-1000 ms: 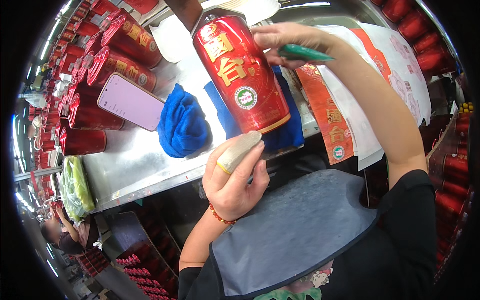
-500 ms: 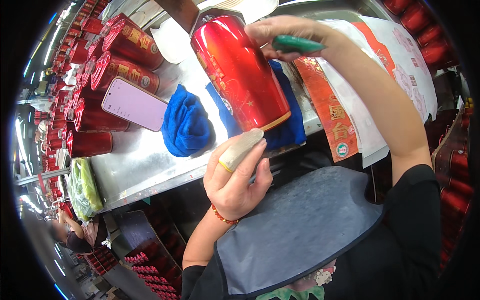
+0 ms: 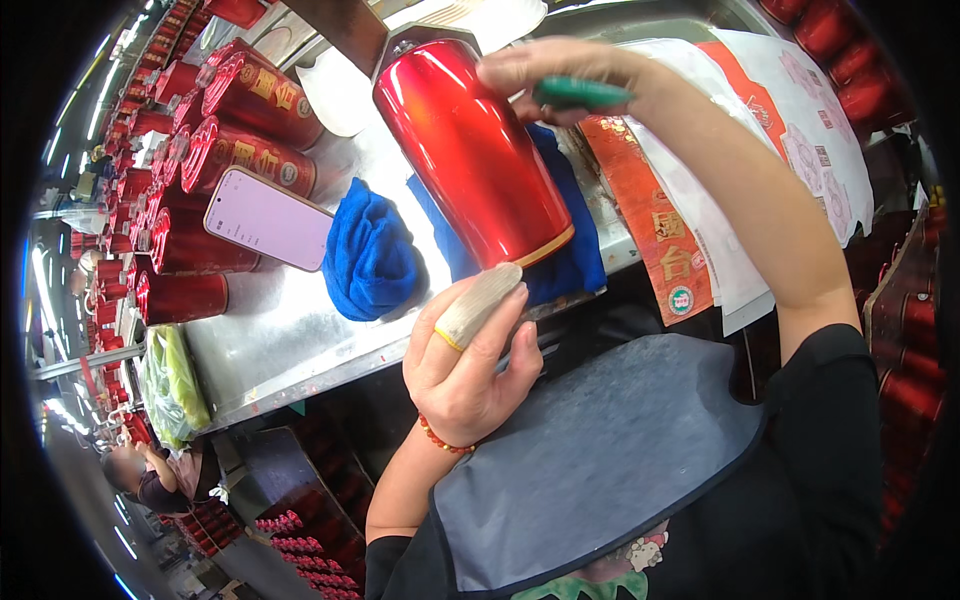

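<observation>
A glossy red bottle [image 3: 480,150] with a gold-coloured rim at its lower end lies tilted. Its upper end meets a dark hexagonal holder [image 3: 428,28]. My left hand [image 3: 465,365] is at the lower end; a cloth-covered fingertip touches the rim, and the thumb stands apart. On the bottle's upper right side, the fingers of my right hand [image 3: 560,65] rest against the red surface. A green hand tool [image 3: 582,93], perhaps a scraper, is held in that same hand. Motion blurs the right fingers slightly. Beneath the bottle lies a blue cloth [image 3: 575,220].
Left of the bottle are a crumpled blue cloth [image 3: 368,255] and a lit phone [image 3: 268,220] leaning on several red bottles [image 3: 255,160]. Printed label sheets [image 3: 660,230] lie at right on the metal table [image 3: 270,340]. Another person [image 3: 170,485] stands far left.
The bottle has turned on its long axis: gold print faced up before, and plain red shows now. My right hand has shifted slightly left with the green tool.
</observation>
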Demonstrator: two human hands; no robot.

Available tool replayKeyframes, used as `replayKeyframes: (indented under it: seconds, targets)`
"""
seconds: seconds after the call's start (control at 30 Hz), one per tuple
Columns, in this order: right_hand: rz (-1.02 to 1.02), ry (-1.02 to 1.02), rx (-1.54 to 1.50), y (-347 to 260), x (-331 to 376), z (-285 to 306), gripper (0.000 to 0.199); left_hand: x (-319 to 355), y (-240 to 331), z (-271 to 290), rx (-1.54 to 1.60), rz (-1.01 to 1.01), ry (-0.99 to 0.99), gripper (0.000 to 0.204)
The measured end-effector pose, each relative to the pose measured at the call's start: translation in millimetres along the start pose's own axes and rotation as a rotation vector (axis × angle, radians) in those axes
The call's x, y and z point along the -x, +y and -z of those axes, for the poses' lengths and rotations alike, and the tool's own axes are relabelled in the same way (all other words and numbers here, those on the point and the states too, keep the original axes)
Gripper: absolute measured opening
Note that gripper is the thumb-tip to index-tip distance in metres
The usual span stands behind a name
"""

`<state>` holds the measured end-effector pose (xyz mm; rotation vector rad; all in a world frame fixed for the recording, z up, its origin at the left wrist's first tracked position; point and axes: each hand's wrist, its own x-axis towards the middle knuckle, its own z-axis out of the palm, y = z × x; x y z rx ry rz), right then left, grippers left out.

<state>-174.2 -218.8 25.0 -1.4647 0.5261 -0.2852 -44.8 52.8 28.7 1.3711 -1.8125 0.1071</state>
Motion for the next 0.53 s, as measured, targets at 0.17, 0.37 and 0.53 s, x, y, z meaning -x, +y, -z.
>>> replayKeyframes:
  seconds: [0.17,0.37,0.53]
  targets:
    - [0.014,0.05,0.217,-10,-3,-16,0.091,1,-1,2,-0.022,0.003,-0.005,0.033]
    - [0.017,0.201,0.623,-30,-8,-27,0.099,-5,3,4,-0.046,-0.017,-0.043,0.033]
    - [-0.007,0.016,0.059,-9,0,-6,0.101,0,1,4,-0.029,0.0,-0.023,0.034]
